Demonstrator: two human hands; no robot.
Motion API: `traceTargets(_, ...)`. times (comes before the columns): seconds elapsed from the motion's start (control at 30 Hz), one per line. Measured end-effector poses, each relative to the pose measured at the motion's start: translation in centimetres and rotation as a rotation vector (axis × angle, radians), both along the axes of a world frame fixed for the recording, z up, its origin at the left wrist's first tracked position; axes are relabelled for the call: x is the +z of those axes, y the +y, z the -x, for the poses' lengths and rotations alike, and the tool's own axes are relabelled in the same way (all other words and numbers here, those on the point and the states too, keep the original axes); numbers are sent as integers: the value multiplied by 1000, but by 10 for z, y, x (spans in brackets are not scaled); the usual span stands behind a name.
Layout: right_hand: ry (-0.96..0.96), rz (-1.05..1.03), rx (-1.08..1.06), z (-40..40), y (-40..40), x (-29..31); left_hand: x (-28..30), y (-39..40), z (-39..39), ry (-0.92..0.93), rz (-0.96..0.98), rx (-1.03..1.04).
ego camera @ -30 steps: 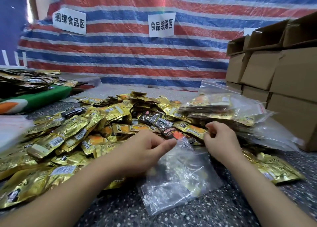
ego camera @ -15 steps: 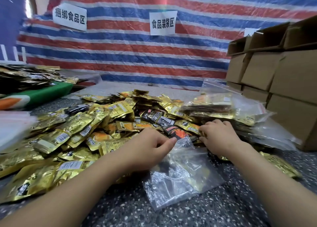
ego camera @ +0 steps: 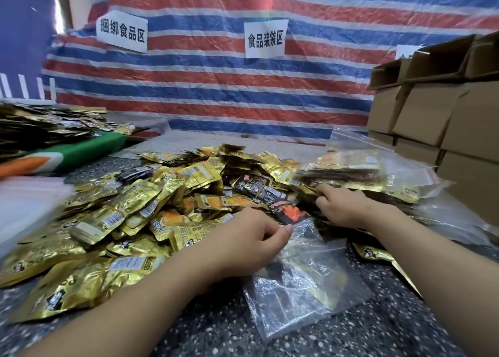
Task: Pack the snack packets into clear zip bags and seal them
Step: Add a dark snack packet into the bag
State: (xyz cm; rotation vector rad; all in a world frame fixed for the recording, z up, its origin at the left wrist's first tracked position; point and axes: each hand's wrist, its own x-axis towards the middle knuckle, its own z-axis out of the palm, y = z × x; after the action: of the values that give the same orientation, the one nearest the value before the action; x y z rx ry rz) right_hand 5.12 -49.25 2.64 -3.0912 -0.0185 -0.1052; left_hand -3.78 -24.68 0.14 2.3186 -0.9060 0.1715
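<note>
A big heap of gold snack packets point(ego camera: 129, 216) covers the speckled table point(ego camera: 216, 335), with a few black packets point(ego camera: 256, 189) in the middle. A clear zip bag point(ego camera: 305, 281) with some packets inside lies at the front centre. My left hand point(ego camera: 248, 243) pinches the bag's mouth at its upper left corner. My right hand point(ego camera: 343, 205) reaches into the pile just beyond the bag, fingers curled among the packets; what it grips is hidden. A black and orange packet point(ego camera: 290, 213) lies between my two hands.
Filled clear bags point(ego camera: 359, 170) are stacked at the right behind my right hand. Brown cardboard boxes point(ego camera: 442, 119) stand at the far right. A second packet heap point(ego camera: 46, 124) rests on a green sack point(ego camera: 81, 151) at the left. A striped tarp point(ego camera: 216, 86) closes the back.
My right hand has moved forward and left, deeper into the pile. My left hand has stayed pinching the bag's mouth. The camera has tilted slightly.
</note>
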Motion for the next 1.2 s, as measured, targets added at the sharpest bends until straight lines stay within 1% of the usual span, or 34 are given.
traceTargets(0.07, -100, -240, 42, 1, 2, -1, -1, 1, -1, 4, -3, 6)
traceTargets(0.1, -140, -323, 74, 1, 3, -1, -1, 2, -1, 15, -3, 6)
traceTargets(0.13, -163, -350, 110, 2, 5, -2, -1, 3, -1, 29, -1, 4)
traceTargets(0.23, -136, -276, 172, 8, 6, -4, -1, 4, -1, 59, 3, 0)
traceTargets(0.3, -114, -194, 171, 10, 4, -2, -1, 2, -1, 67, 14, -2)
traceTargets(0.37, -96, -165, 163, 11, 3, 0, -2, 2, -2, 68, 26, -10)
traceTargets(0.43, -130, -199, 130, 12, 3, 1, -3, 2, -2, 62, 30, -11)
traceTargets(0.5, -234, -328, 80, 17, 3, 1, -3, 1, -2, 32, 35, -12)
traceTargets(0.57, -372, -612, 20, 25, 2, 1, -3, 1, -2, 32, 58, -22)
traceTargets(0.63, -421, -1033, -24, 36, 1, 3, -3, 2, -3, 16, 86, -17)
traceTargets(0.67, -395, -1273, -37, 43, 1, 4, -2, 2, -3, 0, 96, -8)
traceTargets(0.73, -284, -1741, -52, 56, 2, 6, -1, 3, -3, -10, 118, -9)
traceTargets(0.77, -226, -1934, -59, 62, 4, 7, -1, 4, -3, -6, 130, -20)
traceTargets(0.83, -156, -2211, -62, 73, 8, 7, -2, 5, -3, -8, 143, -36)
traceTargets(0.87, -136, -2289, -60, 77, 9, 6, -2, 5, -3, -27, 138, -33)
traceTargets(0.93, -98, -2336, -67, 83, 8, 5, -3, 6, -4, -57, 121, -29)
traceTargets(1.07, -11, -2295, 14, 89, 1, 9, -1, 7, -4, -68, 93, -53)
traceTargets(1.13, 20, -2186, 54, 91, -2, 11, -1, 7, -3, -87, 65, -58)
traceTargets(1.2, -20, -2077, 109, 90, -2, 12, 0, 7, -3, -85, 51, -62)
